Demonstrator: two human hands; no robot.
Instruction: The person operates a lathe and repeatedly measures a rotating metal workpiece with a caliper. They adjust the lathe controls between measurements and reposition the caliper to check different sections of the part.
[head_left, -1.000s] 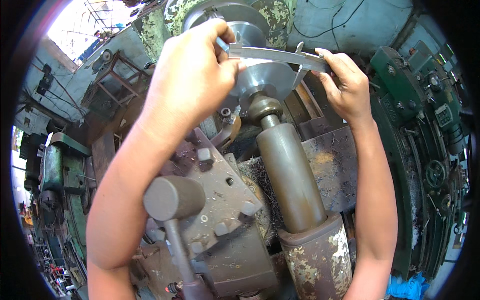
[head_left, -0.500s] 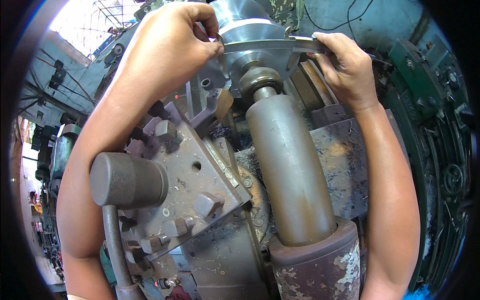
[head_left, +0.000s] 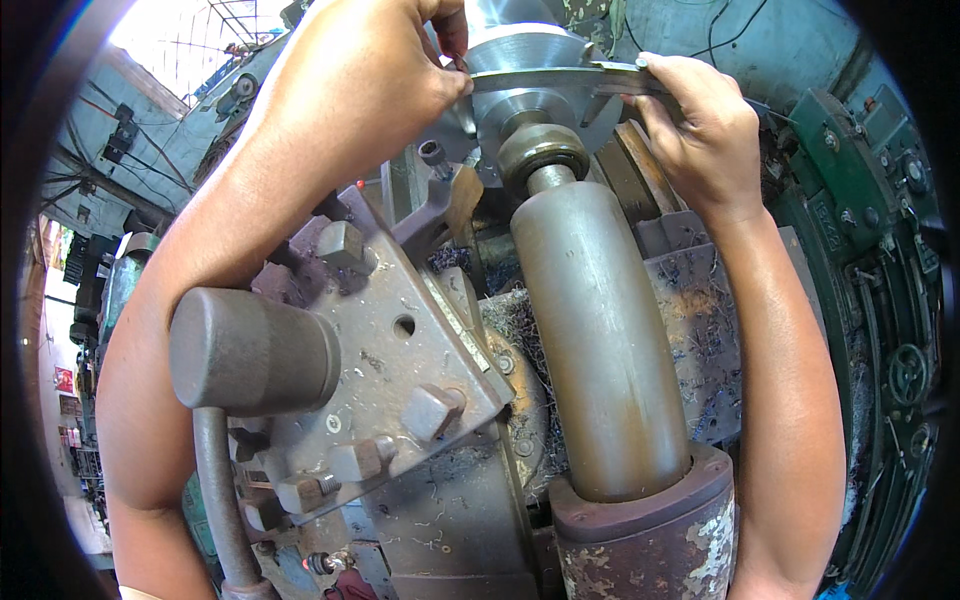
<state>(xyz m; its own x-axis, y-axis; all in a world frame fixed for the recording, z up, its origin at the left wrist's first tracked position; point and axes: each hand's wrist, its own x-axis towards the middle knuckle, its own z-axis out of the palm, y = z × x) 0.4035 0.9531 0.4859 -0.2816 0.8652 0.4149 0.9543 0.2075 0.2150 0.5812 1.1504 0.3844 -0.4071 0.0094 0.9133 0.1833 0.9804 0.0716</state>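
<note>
1. Currently, a sliding caliper [head_left: 535, 76] lies crosswise at a turned metal workpiece [head_left: 530, 47], near the upper edge of the view.
2. Caliper jaws: 2 long jaws point downward and stand apart, 1 toward each side of the workpiece. Whether either touches the metal cannot be told.
3. Left hand [head_left: 390, 70]: grip pinching the caliper's left end between thumb and fingers; the fingers are partly hidden.
4. Right hand [head_left: 702, 125]: grip pinching the caliper's right end, forefinger above and thumb below.
5. Workpiece: round, bright silver; its near end faces a revolving centre [head_left: 543, 155].
6. Tailstock quill [head_left: 605, 340]: thick grey-brown cylinder, centre at its far end, near end seated in the tailstock [head_left: 640, 535]. Tailstock paint is chipped, showing pale patches.
7. Tool post [head_left: 370, 380]: left of the quill, standing at a slant; a round hole shows in its top plate. Square-headed bolts [head_left: 432, 412] line its near edge.
8. Clamping lever [head_left: 255, 350]: heavy cylindrical head, located at the left part of the tool post.
9. Metal shavings [head_left: 515, 330]: dark and tangled, between tool post and quill; more lie right of the quill.
10. Green machine tool [head_left: 845, 170]: at the right, well apart from the caliper, fitted with a handwheel [head_left: 908, 373].
</note>
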